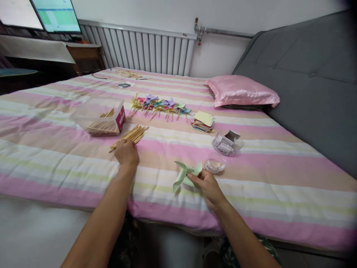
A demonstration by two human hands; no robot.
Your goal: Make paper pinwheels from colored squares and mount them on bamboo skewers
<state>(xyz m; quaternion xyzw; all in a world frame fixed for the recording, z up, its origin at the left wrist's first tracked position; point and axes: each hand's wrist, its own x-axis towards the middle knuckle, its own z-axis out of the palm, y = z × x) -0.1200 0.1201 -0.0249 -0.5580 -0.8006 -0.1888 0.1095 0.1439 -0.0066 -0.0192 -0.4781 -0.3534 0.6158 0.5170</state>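
Note:
My right hand (206, 185) pinches a pale green paper pinwheel (185, 175) just above the striped bedspread (251, 178). My left hand (126, 151) reaches forward with its fingers curled over the near end of a loose bundle of thin wooden sticks (131, 136); whether it grips one is hidden. A row of finished coloured pinwheels on sticks (158, 106) lies further back. A stack of coloured paper squares (203, 121) sits to their right.
A clear box of more sticks (104, 119) stands left of the bundle. A clear jar of small pins (227, 143) and its lid (214, 163) lie near my right hand. A pink pillow (241, 91), grey headboard (312, 74), radiator (142, 48) and monitors (41, 15) surround the bed.

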